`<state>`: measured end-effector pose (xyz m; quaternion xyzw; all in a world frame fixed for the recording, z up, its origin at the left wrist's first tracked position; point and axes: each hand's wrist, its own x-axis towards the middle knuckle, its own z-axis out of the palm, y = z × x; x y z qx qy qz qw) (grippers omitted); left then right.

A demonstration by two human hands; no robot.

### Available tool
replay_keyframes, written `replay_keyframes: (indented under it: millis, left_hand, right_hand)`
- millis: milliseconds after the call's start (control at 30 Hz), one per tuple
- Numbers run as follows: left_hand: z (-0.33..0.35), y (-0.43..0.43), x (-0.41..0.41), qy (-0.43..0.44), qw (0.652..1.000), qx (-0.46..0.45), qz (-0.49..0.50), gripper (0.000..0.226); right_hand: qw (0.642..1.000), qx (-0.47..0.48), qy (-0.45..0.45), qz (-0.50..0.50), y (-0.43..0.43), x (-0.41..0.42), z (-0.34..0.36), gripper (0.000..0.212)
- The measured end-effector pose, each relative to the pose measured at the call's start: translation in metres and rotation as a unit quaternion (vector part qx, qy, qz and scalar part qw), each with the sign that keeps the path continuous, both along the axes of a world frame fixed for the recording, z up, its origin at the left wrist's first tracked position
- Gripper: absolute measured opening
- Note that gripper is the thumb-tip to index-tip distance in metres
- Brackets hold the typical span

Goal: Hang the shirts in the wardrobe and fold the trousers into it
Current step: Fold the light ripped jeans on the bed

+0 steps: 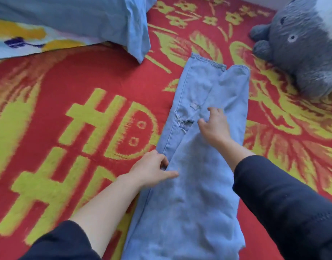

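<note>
Red woven blanket with large yellow-green motifs point(48, 81) covers the whole surface, seemingly a bed, and no wardrobe is in view. On it lie the pale blue denim trousers point(195, 184), stretched lengthways away from the person. One leg is laid roughly over the other, and the frayed hems point(208, 61) are at the far end. A torn knee opening point(185, 121) shows about halfway along the trousers.

The left hand point(152, 167) is at the trousers' left edge, fingers curled in and thumb on top, pinching the side seam. The right hand point(215, 128) sits on the upper leg just right of the tear, fingers spread and slightly bent, holding nothing.

Denim like this looks soft but fairly weighty. It should keep a crease and lie flat once pressed, though the two legs may slide apart. The loose threads at the tear could snag a finger. Seams, hems and waistband are probably the firmest places to grip, with both hands lifting the hem end over for the fold.

Beyond the trousers to the right sits a grey plush toy point(302, 57). Beyond them to the left lies a light blue pillow point(109, 19) on a white sheet with yellow patches point(20, 38).
</note>
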<state>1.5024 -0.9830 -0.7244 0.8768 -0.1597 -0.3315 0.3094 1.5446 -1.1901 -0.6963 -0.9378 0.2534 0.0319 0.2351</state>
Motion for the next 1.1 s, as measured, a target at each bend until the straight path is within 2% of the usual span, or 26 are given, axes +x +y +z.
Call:
replay_keyframes:
  millis: [67, 167, 333, 467, 533, 600, 667, 700, 767, 833, 900, 933, 1100]
  left_hand:
    - [-0.003, -0.013, 0.022, 0.030, 0.999, 0.009, -0.036, 0.039]
    - [-0.009, -0.024, 0.041, 0.073, 0.996, 0.026, -0.034, 0.047]
    - [-0.007, -0.028, 0.056, 0.152, 0.988, -0.002, -0.009, 0.029]
    - [-0.008, -0.026, 0.059, 0.175, 0.984, -0.031, 0.001, 0.022]
    - [-0.007, -0.026, 0.059, 0.181, 0.982, -0.040, 0.014, 0.017]
    - [-0.004, -0.026, 0.056, 0.204, 0.975, -0.076, 0.047, 0.015]
    - [-0.002, -0.027, 0.048, 0.238, 0.954, -0.144, 0.113, 0.019]
    - [-0.001, -0.027, 0.044, 0.246, 0.943, -0.170, 0.145, 0.022]
    - [-0.003, -0.025, 0.037, 0.254, 0.925, -0.204, 0.193, 0.024]
    - [-0.007, -0.023, 0.034, 0.257, 0.914, -0.218, 0.224, 0.025]
    - [-0.011, -0.022, 0.035, 0.258, 0.907, -0.223, 0.248, 0.029]
    - [-0.012, -0.022, 0.035, 0.262, 0.902, -0.227, 0.258, 0.031]
    - [-0.011, -0.020, 0.032, 0.260, 0.881, -0.268, 0.291, 0.028]
  right_hand:
    - [1.000, -0.011, 0.007, -0.002, -0.014, 0.026, -0.007, 0.048]
    - [0.999, -0.019, 0.019, -0.035, -0.034, 0.061, -0.022, 0.047]
    - [0.993, -0.060, 0.036, -0.099, -0.052, 0.100, -0.029, 0.055]
    - [0.989, -0.094, 0.052, -0.101, -0.063, 0.113, -0.026, 0.044]
    - [0.989, -0.083, 0.009, -0.125, -0.070, 0.119, -0.018, 0.035]
    - [0.978, -0.047, -0.100, -0.178, -0.071, 0.130, -0.005, 0.022]
    - [0.954, -0.015, -0.242, -0.178, -0.060, 0.144, 0.007, 0.026]
    - [0.948, 0.004, -0.280, -0.151, -0.051, 0.150, 0.008, 0.030]
    - [0.964, 0.061, -0.245, -0.088, -0.033, 0.158, 0.000, 0.029]
    - [0.988, 0.102, -0.113, -0.007, -0.019, 0.159, -0.024, 0.031]
    - [0.995, 0.072, 0.022, 0.062, -0.014, 0.152, -0.044, 0.038]
    - [0.994, 0.054, 0.043, 0.081, -0.012, 0.145, -0.048, 0.048]
    - [0.993, 0.066, -0.027, 0.098, -0.016, 0.091, -0.036, 0.049]
